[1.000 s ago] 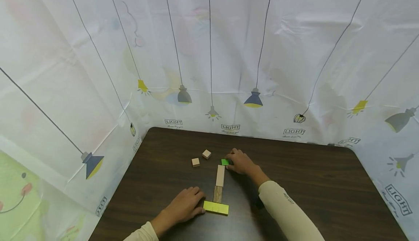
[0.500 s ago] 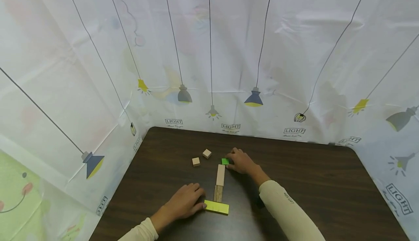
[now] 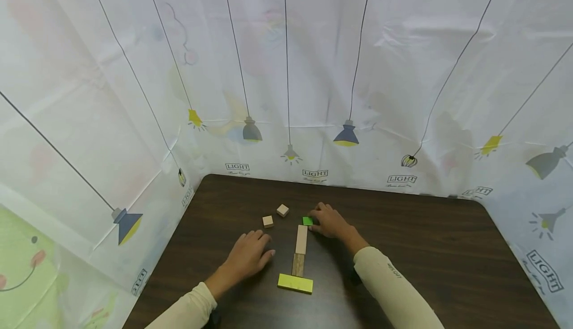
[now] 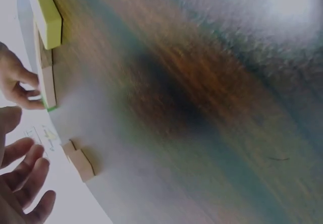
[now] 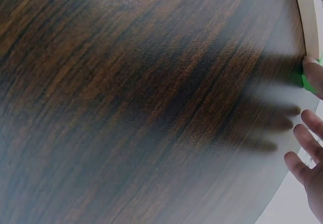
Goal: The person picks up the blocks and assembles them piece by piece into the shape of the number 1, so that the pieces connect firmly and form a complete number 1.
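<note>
- White curtain sheeting (image 3: 313, 70), printed with hanging lamps, walls off the far and left sides of a dark wooden table (image 3: 425, 249).
- Broad bare wood lies to the right of the blocks, running to the rounded far-right corner; the left edge sits close under the curtain, with a narrower strip of open wood there.
- Down the middle of the table, a pale long block (image 3: 302, 239) lies end to end with a darker wood block (image 3: 298, 265), forming a line toward the person.
- Across the near end of that line lies a flat yellow-green block (image 3: 295, 283), just beside the darker block's near end; whether they touch cannot be told.
- The left hand (image 3: 247, 258) hovers or rests palm down left of the line, fingers spread and relaxed, gripping nothing; the yellow-green block lies near it, to its right and nearer the person, apart from the fingers.
- The right hand (image 3: 329, 221) sits at the far end of the line, its fingertips pinching a small bright green block (image 3: 307, 220) that stands just beyond the pale long block's far end.
- Two small wooden cubes lie left of the green block: one cube (image 3: 282, 210) farther away, the other cube (image 3: 267, 221) just ahead of the left hand's fingertips, not touched.
- The wrist views are blurred; the left one shows the yellow-green block (image 4: 46, 13) and the spread left fingers (image 4: 25, 183).
</note>
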The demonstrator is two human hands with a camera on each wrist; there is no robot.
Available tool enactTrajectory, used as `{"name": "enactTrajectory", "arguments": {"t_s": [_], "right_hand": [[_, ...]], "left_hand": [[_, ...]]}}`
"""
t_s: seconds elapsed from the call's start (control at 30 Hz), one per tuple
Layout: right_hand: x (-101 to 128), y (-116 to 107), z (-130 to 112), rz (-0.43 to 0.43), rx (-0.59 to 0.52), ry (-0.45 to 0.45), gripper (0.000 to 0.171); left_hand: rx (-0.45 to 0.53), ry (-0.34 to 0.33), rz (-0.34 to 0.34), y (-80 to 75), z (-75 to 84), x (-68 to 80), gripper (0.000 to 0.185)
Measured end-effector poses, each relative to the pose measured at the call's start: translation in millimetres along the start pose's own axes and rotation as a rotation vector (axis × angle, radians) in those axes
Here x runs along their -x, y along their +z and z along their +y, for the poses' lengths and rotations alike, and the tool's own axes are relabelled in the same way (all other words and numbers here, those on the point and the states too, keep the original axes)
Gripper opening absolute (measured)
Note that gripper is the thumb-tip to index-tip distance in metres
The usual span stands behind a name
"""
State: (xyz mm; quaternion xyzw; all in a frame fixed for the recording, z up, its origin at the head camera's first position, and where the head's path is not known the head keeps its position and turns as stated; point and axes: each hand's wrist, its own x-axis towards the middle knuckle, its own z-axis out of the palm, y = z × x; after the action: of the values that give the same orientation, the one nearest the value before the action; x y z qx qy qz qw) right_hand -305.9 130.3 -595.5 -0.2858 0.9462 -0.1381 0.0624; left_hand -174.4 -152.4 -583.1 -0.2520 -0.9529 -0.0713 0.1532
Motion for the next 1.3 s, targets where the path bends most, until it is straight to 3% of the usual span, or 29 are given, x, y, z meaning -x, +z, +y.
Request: {"name": "enactTrajectory", "arguments": {"t_s": [0.33,0.87,1.3], "right_hand": [[-0.1,4.0,2.8,0.021,-0.004,-0.009,0.040],[2.6,2.9,2.0,0.045,-0.028,-0.032,0.040],[3.2,2.7,1.9,0.048,-0.041,-0.031,0.038]], "left_hand": [[0.066,-0.113,-0.015,6.8,-10.9,-13.8,0.033],[0.115,-0.193,0.000,12.6,-20.3,-37.8,0.033],[0.078,-0.256,-0.017,21.6,-25.7,-57.4,0.033]]}}
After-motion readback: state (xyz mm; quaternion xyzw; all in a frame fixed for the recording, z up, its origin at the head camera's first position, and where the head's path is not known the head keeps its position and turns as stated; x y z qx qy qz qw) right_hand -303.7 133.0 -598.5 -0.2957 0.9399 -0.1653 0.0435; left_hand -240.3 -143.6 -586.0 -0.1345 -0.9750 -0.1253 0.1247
